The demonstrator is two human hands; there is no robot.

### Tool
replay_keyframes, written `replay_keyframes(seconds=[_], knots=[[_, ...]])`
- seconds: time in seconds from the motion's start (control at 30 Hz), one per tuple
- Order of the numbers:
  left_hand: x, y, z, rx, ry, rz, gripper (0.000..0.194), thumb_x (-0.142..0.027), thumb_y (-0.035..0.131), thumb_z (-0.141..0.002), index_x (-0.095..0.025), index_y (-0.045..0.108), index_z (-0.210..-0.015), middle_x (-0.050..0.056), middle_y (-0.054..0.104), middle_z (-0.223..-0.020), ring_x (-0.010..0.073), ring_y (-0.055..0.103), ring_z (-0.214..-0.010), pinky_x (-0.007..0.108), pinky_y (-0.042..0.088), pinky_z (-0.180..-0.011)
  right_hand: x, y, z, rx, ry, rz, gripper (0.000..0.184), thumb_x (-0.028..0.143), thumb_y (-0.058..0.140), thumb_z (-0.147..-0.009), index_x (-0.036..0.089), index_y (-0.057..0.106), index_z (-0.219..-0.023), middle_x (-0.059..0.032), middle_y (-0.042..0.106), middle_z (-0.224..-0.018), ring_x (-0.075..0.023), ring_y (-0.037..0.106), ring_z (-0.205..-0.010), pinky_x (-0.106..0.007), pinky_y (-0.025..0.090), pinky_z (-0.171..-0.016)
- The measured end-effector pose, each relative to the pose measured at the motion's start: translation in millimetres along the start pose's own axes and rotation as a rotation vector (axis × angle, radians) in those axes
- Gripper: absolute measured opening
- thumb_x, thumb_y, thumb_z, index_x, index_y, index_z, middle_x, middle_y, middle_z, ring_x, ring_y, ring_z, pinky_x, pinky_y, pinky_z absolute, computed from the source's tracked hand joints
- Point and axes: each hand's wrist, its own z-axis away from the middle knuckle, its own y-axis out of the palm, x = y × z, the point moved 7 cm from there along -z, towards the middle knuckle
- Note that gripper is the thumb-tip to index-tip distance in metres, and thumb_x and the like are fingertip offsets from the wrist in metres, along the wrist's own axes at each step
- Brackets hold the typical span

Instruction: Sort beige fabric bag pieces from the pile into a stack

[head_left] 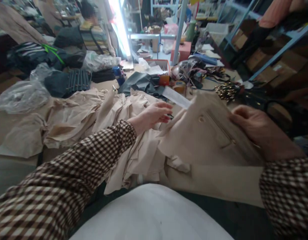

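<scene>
My right hand (260, 128) pinches the upper right edge of a beige fabric bag panel (189, 136) and holds it raised and slanted above the table. The panel carries a zipper (220, 125) and a small round eyelet (201, 118). To its left, my left hand (154, 115) reaches out with fingers extended and apart, over a pile of beige cloth pieces (144, 150). A small dark thing shows by its fingertips; I cannot make out what it is. Behind the panel lies a white strip (176, 97), partly hidden.
More crumpled beige pieces (74, 110) spread to the left, beside a clear plastic bag (24, 96). At the back are a blue can (118, 75), dark cloth (141, 82), an orange box (164, 79) and a tape roll (179, 87). Brass-coloured hardware (225, 90) lies back right.
</scene>
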Motion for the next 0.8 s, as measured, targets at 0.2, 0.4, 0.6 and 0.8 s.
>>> replay_keyframes(seconds=[0.2,0.4,0.6,0.8], knots=[[96.3,-32.7,15.3,-0.073,-0.217,-0.234,0.017,-0.018,0.068,-0.069,-0.011,0.066,-0.084,0.002,0.063,-0.074,0.0083,0.055,-0.058,0.021,0.043,-0.056,-126.5,39.4,33.4,-0.026,0.226,0.273,0.028,0.028,0.066,-0.078,0.016,0.062,-0.103,-0.0172,0.061,-0.111,-0.0266,0.061,-0.089,-0.042,0.044,-0.081],[140.3,-44.2,24.8,-0.079,-0.180,-0.398,0.024,-0.018,0.062,-0.068,-0.012,0.069,-0.090,-0.003,0.057,-0.064,0.0072,0.044,-0.054,0.020,0.032,-0.053,-76.3,260.6,38.1,0.360,0.202,0.114,0.039,0.042,0.065,-0.079,0.013,0.062,-0.104,-0.0129,0.068,-0.093,-0.0255,0.064,-0.089,-0.035,0.047,-0.081],[133.9,-43.1,28.0,-0.117,-0.168,-0.405,0.022,-0.015,0.059,-0.068,-0.010,0.069,-0.087,-0.003,0.056,-0.063,0.0070,0.041,-0.054,0.021,0.030,-0.053,-83.7,303.3,24.3,0.338,0.290,-0.035,0.011,0.024,0.060,-0.079,0.014,0.060,-0.075,-0.0102,0.066,-0.080,-0.0225,0.063,-0.083,-0.038,0.047,-0.081],[116.0,-21.0,36.7,-0.202,-0.169,-0.107,0.015,-0.020,0.065,-0.073,-0.013,0.062,-0.086,-0.002,0.056,-0.068,0.0065,0.047,-0.054,0.020,0.035,-0.052,-64.9,195.6,35.0,0.203,0.084,-0.359,0.027,0.046,0.056,-0.075,0.020,0.063,-0.075,-0.0077,0.068,-0.090,-0.0227,0.060,-0.089,-0.032,0.049,-0.078]])
